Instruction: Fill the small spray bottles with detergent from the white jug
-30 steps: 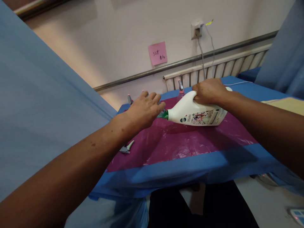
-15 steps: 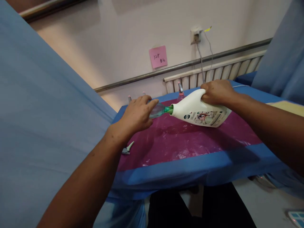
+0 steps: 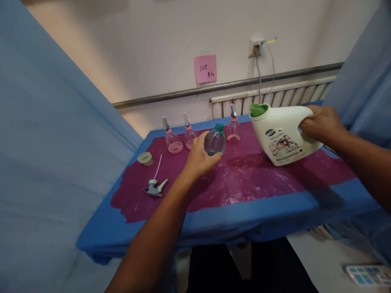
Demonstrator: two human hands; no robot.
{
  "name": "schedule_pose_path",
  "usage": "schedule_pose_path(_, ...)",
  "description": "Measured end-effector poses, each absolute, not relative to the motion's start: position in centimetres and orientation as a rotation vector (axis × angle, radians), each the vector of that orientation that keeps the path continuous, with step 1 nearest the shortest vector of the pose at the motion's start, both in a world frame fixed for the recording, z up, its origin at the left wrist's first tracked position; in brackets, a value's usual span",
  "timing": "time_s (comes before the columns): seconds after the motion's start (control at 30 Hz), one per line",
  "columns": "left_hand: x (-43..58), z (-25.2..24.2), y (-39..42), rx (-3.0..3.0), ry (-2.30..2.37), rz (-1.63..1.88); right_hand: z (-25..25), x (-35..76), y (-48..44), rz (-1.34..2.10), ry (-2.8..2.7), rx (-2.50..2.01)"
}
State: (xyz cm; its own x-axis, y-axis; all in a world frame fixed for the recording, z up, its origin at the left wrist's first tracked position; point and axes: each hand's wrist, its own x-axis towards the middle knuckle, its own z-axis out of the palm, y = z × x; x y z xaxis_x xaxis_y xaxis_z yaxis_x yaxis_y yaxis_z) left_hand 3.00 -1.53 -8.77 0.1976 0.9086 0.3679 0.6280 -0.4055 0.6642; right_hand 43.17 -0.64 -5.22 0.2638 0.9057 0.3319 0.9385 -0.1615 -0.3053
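Observation:
My left hand is closed around a clear round spray bottle with a green neck, its top off and a little liquid low inside. In my right hand is the handle of a large white detergent jug, tilted, its open mouth with a green spout facing up and left. The jug's mouth and the bottle's neck are apart. A grey and pale green spray head with its dip tube lies on the maroon plastic sheet. Near it rests a pale green cap.
Along the table's back stand pink-topped spray bottles holding pink liquid. A blue cloth covers the table under the sheet. Blue curtains hang on both sides. A radiator and plugged-in wires are at the wall.
My right hand has drawn the jug right and tipped its mouth upward, away from the bottle. My left hand has turned the bottle more upright. The view has shifted, showing more of the table's left.

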Motion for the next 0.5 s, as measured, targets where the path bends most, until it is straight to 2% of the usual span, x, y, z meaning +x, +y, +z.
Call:
schedule_pose_path(0.17,3.1,-11.4,-1.6,1.918,1.434,1.06,-7.7,46.2,-2.0,0.027,-1.3,-2.04)
schedule_pose_path(0.37,2.5,-13.4,-2.1,1.899,1.514,0.956,-10.9,49.6,-4.2,0.084,-1.098,-2.23)
schedule_pose_path(0.5,2.4,-13.9,-2.5,1.949,1.535,0.883,-11.0,49.9,-5.7,-0.102,-1.237,-2.276)
